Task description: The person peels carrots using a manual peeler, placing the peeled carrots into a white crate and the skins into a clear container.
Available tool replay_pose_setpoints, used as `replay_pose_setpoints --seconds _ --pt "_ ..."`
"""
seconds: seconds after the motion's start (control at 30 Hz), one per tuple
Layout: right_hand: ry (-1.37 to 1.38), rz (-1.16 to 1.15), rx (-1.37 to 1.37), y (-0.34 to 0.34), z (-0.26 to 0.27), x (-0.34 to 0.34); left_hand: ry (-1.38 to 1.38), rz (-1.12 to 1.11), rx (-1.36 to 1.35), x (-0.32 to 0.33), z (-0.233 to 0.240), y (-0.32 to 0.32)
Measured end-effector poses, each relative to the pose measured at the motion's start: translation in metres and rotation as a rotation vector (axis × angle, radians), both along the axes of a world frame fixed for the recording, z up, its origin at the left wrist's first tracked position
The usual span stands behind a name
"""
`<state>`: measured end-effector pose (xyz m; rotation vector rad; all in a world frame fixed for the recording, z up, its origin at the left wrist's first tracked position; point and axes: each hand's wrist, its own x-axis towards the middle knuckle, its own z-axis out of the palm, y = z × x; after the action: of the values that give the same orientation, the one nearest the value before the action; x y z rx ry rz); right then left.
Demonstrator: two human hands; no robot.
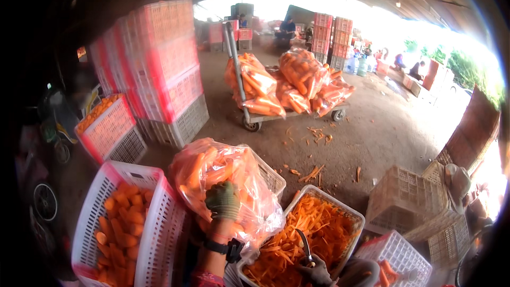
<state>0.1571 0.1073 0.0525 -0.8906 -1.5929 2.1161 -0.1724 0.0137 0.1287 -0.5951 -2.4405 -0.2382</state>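
Note:
My left hand (223,201), in a green knitted glove with a dark watch at the wrist, rests on a clear plastic bag of carrots (247,175); whether its fingers grip the plastic is not plain. At the bottom, my right hand (316,273) wears a greyish glove and is closed around a peeler with a curved metal blade (305,243). The blade stands over a crate of orange carrot peelings (318,223). Left of the bag is a white and pink plastic crate (161,223) holding peeled carrots (121,223).
Stacked crates (171,63) rise behind on the left. A flat trolley (295,113) carries several bags of carrots (305,71). Peel scraps (312,173) lie on the floor. More crates (402,199) stand at the right, one white crate (398,255) close by. People (287,30) sit far back.

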Motion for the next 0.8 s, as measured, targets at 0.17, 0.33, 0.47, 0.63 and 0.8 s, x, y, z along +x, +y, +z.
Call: replay_pose_setpoints --seconds 0.17,0.33,0.47,0.63,0.8 --pt "-0.031 0.014 0.038 0.006 0.045 -0.026 -0.37 -0.679 0.76 0.013 0.03 -0.003" --pt "-0.125 0.092 0.218 0.029 0.102 -0.068 -0.948 -0.93 1.488 0.017 0.002 0.012" --pt "-0.161 0.422 0.728 0.066 0.143 -0.131 -1.355 -0.917 1.686 0.013 -0.002 0.011" --pt "-0.233 0.685 0.871 0.065 0.194 -0.241 -1.415 -1.021 1.237 0.019 0.015 -0.016" --pt "-0.345 0.974 1.074 0.066 0.204 -0.331 -0.953 -0.909 0.66 0.034 -0.003 0.005"
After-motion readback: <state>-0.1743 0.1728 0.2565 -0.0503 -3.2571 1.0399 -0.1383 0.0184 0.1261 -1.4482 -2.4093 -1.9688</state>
